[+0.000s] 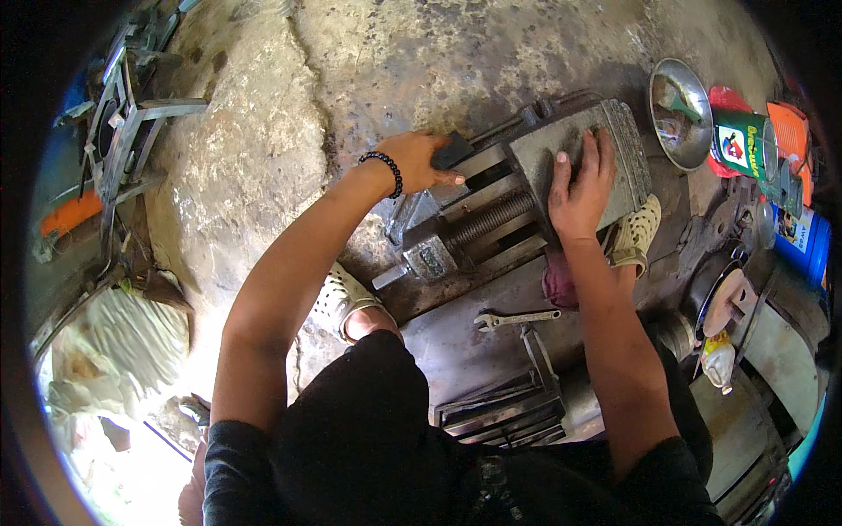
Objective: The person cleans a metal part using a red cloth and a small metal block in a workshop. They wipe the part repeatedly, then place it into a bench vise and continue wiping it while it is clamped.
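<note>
A heavy grey machine vise [561, 149] lies on a dark base between my feet, its threaded screw [491, 217] and square screw end toward the lower left. My left hand [419, 162], wearing a black bead bracelet [386, 165], is at the vise's upper left side. Between its thumb and fingers is a small dark block [453, 151]; some of the fingers are hidden. My right hand [582, 188] lies with fingers stretched out on the flat top of the vise body, apparently holding nothing.
An adjustable wrench [517, 321] and a slatted metal piece [504, 412] lie nearer me. At right are a metal bowl [681, 114] with a brush, a green container [745, 145] and a blue bucket [802, 245]. A metal frame [132, 114] stands at left.
</note>
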Demonstrator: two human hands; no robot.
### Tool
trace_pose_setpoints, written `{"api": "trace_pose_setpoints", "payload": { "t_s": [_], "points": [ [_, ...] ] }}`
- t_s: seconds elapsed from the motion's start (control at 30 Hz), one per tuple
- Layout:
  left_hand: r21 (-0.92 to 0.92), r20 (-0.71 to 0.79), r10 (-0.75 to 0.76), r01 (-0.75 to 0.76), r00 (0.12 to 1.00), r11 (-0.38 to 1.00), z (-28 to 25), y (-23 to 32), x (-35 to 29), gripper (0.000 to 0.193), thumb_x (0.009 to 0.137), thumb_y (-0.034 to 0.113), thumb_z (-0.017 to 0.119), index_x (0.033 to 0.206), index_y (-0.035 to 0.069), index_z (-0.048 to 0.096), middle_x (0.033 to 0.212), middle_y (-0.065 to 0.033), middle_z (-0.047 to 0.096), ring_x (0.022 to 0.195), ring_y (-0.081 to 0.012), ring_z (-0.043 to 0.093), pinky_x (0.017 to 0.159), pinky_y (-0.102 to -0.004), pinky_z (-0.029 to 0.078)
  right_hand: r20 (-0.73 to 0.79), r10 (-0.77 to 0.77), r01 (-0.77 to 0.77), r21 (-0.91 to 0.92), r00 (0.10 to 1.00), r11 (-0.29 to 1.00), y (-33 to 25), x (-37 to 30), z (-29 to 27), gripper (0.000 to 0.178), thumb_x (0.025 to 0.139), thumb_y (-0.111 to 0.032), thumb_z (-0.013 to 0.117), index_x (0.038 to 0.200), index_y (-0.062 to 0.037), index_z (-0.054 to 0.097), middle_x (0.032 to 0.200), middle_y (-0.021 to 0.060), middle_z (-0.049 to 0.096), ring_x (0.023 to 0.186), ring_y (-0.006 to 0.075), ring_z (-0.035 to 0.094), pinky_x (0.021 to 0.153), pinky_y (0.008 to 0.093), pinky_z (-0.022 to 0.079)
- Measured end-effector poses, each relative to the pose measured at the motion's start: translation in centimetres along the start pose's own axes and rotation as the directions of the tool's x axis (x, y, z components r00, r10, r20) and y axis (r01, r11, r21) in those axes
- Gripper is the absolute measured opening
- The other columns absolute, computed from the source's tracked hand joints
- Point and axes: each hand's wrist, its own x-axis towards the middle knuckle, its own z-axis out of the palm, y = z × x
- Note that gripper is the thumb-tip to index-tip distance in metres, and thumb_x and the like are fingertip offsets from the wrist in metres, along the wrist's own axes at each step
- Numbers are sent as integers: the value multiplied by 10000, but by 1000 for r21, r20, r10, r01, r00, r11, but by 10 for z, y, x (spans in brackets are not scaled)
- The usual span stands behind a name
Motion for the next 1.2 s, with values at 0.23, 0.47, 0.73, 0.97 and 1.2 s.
{"api": "trace_pose_setpoints", "payload": {
  "t_s": [0.23,0.47,0.73,0.97,1.2],
  "points": [
    [-137,20,-55,57,998,989,-3,4,6,589,926,509,657,1272,33,665,1153,-220,717,1110,-411,669,970,-480,530,51,22,-18,-79,998,997,-5,5,-4,513,1004,-339,552,1397,-11,512,1511,278,405,1413,467,362,1193,582,235],
    [-244,-377,-121,27,918,969,-38,14,-30,330,949,266,676,1181,32,699,1058,-233,736,979,-373,725,878,-433,576,7,21,-21,-58,1000,998,-3,3,-2,504,1002,-337,558,1390,-18,518,1486,274,431,1385,470,390,1177,582,262],
    [-502,-438,-338,86,833,861,14,32,-44,474,863,170,767,1264,-7,584,1003,-213,736,861,-304,729,804,-407,585,5,2,-1,-83,1000,997,-3,4,-2,500,1005,-349,554,1388,-28,530,1480,261,444,1384,468,392,1177,574,266],
    [-299,-428,-111,-25,897,954,8,2,-40,566,798,175,788,1307,47,577,1154,-261,685,1030,-411,686,912,-464,558,7,4,-3,-88,1000,996,-2,4,-1,512,1009,-382,543,1385,-35,538,1480,240,454,1393,461,387,1183,571,260],
    [113,-354,68,-29,933,993,4,24,-44,850,779,206,778,1527,158,377,1265,-233,569,1170,-429,599,995,-488,513,-2,-5,5,-87,1000,996,-1,3,0,493,1006,-375,549,1377,-51,547,1478,229,460,1392,453,393,1183,571,262]
  ]
}}
